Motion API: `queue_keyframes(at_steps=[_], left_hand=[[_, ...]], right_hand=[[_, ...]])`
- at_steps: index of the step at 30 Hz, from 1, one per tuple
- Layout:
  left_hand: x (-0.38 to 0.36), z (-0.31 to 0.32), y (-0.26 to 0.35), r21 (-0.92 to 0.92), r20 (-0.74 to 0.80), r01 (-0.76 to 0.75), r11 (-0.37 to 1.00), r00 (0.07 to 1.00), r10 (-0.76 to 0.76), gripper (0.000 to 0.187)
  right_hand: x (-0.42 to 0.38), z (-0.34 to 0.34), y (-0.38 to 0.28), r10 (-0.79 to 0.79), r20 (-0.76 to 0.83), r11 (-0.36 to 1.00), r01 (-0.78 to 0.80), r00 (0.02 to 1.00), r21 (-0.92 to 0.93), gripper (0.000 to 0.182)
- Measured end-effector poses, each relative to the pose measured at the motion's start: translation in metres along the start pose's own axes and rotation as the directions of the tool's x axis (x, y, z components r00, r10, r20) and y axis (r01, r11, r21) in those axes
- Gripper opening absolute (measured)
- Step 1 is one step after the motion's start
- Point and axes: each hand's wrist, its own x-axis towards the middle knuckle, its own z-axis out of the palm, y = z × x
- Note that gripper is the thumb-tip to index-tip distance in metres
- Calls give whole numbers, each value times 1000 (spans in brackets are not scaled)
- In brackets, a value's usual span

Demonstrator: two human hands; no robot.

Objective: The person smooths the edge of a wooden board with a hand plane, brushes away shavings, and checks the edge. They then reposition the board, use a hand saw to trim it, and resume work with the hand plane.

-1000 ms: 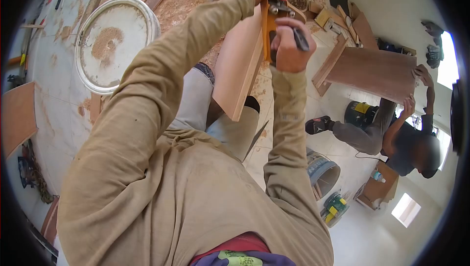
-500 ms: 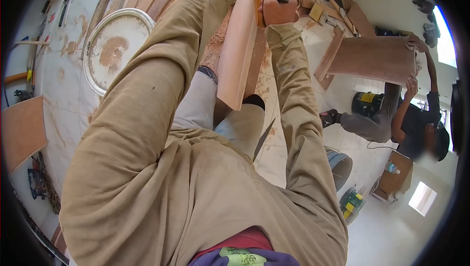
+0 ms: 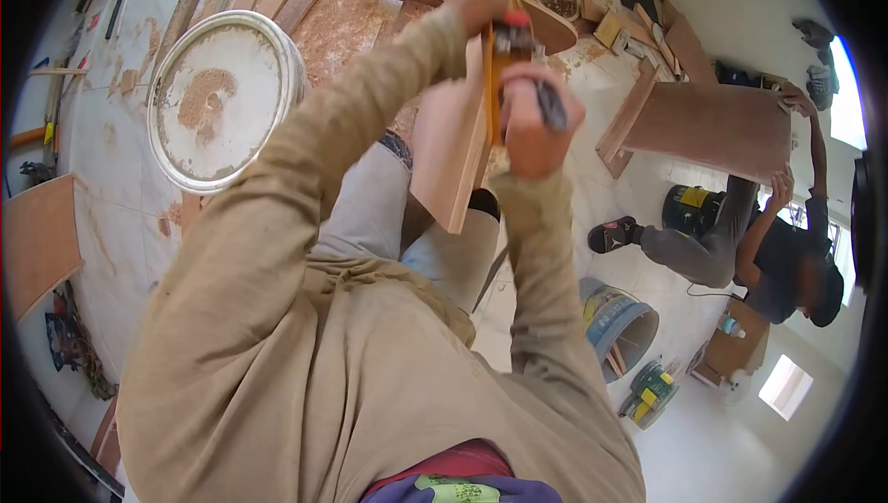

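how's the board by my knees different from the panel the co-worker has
Colour: the board is pale pinkish, while the panel is a darker reddish brown.
Shape: the board shows a long, narrow face; the panel looks much wider.
Handling: your right hand works a hand plane at the board's edge, while the co-worker has both hands on the panel.
Both look like wood.

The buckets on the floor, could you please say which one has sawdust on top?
The white bucket beside the left sleeve: sawdust lies on its flat top. The blue-grey bucket is open; the others are green.
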Motion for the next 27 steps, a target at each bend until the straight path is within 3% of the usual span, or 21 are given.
queue_keyframes(at_steps=[2, 4, 5, 6, 8, 10, 11, 12, 13, 14, 15, 16, 18, 19, 20, 21, 22, 23, 25, 26, 27], left_hand=[[121, 18, -22, 38, 13, -98, 994, 995, 98, 58], [166, 26, -31, 241, -143, -62, 969, 985, 99, 64], [180, 26, -57, 231, -101, -129, 964, 983, 156, 68], [115, 21, -15, -3, -51, 8, 1000, 999, -8, 67], [36, 15, -28, 204, -138, -55, 977, 987, 84, 77], [-85, -5, 4, 97, -139, 8, 995, 990, 6, 75], [-140, -16, 28, -25, -68, 204, 979, 976, -205, 73], [-186, -18, 27, -68, -75, 240, 968, 967, -245, 67], [-220, -18, 29, -66, -161, 129, 989, 977, -138, 64], [-235, -24, 22, 41, -143, 29, 999, 989, -23, 62], [-224, -24, 17, 1, -131, 71, 997, 989, -70, 62], [-205, -23, 15, -40, -112, 115, 993, 987, -119, 62], [-122, -13, 8, -12, -120, 55, 998, 991, -56, 62], [-81, -8, 6, 2, -123, 24, 1000, 992, -24, 63], [-13, 7, -14, 90, -232, -67, 994, 969, 87, 65], [27, 3, 1, -80, -112, -6, 997, 994, -3, 61], [70, 1, 13, -228, 10, 92, 969, 996, -93, 57], [166, 45, -62, 447, -202, -458, 769, 785, 585, 56], [139, 14, -13, 140, -25, -246, 959, 967, 252, 56], [121, 1, 8, -3, 110, -79, 997, 991, 79, 57], [114, -3, 10, -72, 55, -33, 997, 998, 37, 57]], right_hand=[[113, 19, 35, -101, -51, 994, 103, 994, 43, 14], [139, 28, 24, -104, -31, 976, 108, 994, 187, 12], [135, 27, 27, -80, -30, 975, 84, 996, 204, 12], [108, 18, 24, -30, -36, 976, 37, 999, 213, 12], [31, -3, 7, 52, -16, 989, -49, 999, 142, 13], [-69, -26, -16, 105, 0, 994, -105, 994, 41, 14], [-119, -39, -25, 128, 21, 992, -127, 992, -28, 13], [-165, -56, -26, 99, 76, 995, -97, 992, -25, 12], [-199, -63, -36, 135, 96, 990, -132, 986, -42, 11], [-208, -62, -44, 157, 98, 987, -153, 983, -51, 11], [-209, -58, -50, 176, 89, 984, -171, 980, -58, 11], [-188, -52, -41, 48, 149, 990, -26, 988, -142, 11], [-121, -26, -29, 55, 12, 982, -52, 998, -184, 10], [-67, -12, -17, 33, -29, 997, -35, 999, -74, 9], [-1, -6, -4, -28, -7, 994, 27, 1000, -109, 8], [64, -7, 15, -49, 36, 989, 54, 998, -139, 15], [104, 14, 12, -32, 14, 999, 32, 999, -7, 15], [130, 21, 20, -50, 6, 994, 50, 999, 93, 16], [144, 27, 27, -48, -7, 982, 48, 999, 181, 16], [142, 26, 31, -34, -22, 975, 38, 999, 220, 17], [145, 26, 35, -23, 7, 971, 20, 1000, 237, 17]])
